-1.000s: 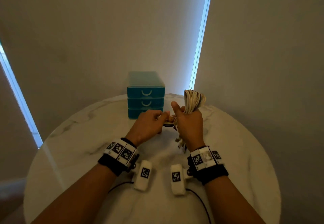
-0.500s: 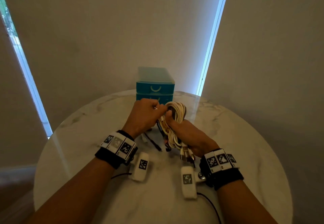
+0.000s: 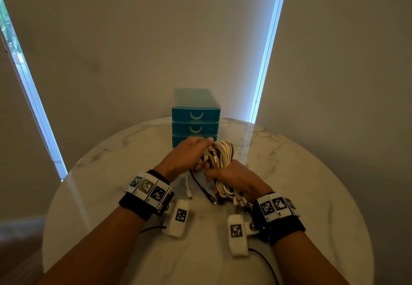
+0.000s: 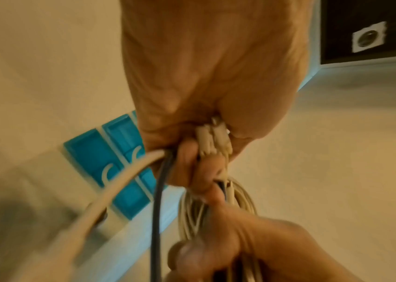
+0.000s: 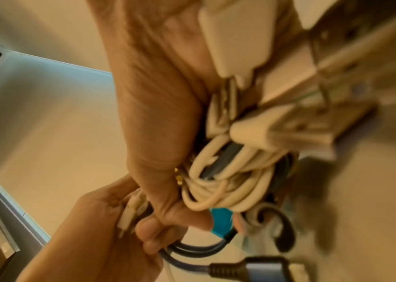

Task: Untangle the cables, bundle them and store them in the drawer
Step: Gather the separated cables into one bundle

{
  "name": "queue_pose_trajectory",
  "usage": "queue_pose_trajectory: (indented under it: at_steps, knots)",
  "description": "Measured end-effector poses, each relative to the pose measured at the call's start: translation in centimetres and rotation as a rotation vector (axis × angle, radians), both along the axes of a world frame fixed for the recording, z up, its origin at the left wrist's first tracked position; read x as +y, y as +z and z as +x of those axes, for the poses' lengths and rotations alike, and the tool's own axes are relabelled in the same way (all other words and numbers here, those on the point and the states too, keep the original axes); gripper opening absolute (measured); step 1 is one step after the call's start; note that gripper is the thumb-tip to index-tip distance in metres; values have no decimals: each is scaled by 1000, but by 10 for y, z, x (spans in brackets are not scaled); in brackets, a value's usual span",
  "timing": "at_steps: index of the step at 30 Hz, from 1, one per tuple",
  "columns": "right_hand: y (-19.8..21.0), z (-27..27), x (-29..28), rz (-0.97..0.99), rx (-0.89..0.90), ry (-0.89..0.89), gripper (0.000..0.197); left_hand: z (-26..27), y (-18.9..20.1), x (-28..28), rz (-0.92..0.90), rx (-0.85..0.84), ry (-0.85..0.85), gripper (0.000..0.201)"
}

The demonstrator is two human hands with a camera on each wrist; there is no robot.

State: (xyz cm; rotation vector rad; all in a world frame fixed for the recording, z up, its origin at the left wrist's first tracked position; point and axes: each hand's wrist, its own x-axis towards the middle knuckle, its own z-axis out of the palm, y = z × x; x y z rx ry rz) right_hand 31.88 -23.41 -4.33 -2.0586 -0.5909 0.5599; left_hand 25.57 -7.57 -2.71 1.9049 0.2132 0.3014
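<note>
A coiled bundle of white cables (image 3: 224, 157) (image 5: 225, 181) with a dark strand in it hangs just above the round marble table (image 3: 312, 173). My right hand (image 3: 236, 176) (image 5: 163, 118) grips the bundle around its middle. My left hand (image 3: 189, 155) (image 4: 206, 80) pinches several white plug ends (image 4: 213, 139) at the bundle's top left, along with a dark cable (image 4: 158, 209) and a white cable (image 4: 110, 192). Their loose ends (image 3: 201, 186) trail onto the table under my hands. Behind them stands the small blue drawer unit (image 3: 196, 115) (image 4: 100, 158), with the two drawers I can see pushed in.
The drawer unit stands at the table's far edge against the wall. Two white tagged boxes (image 3: 179, 216) (image 3: 237, 235) hang under my wrists near the front. Bright window strips (image 3: 267, 46) flank the wall. Bare marble lies to the left and right of my hands.
My right hand has tipped the bundle from upright down toward the table and leftward. My left hand moved up to its top and holds the plug ends there.
</note>
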Motion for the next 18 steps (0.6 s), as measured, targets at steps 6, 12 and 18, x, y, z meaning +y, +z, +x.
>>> queue_pose_trajectory:
  at_steps: [6,12,18]
  knots:
    - [-11,6,6,95,-47,-30,11,5,-3,0,354,-80,73,50]
    - [-26,0,25,216,-188,17,76,6,1,5,413,-145,111,47]
    - [-31,3,21,129,-80,-141,46,7,-6,6,340,-23,56,51]
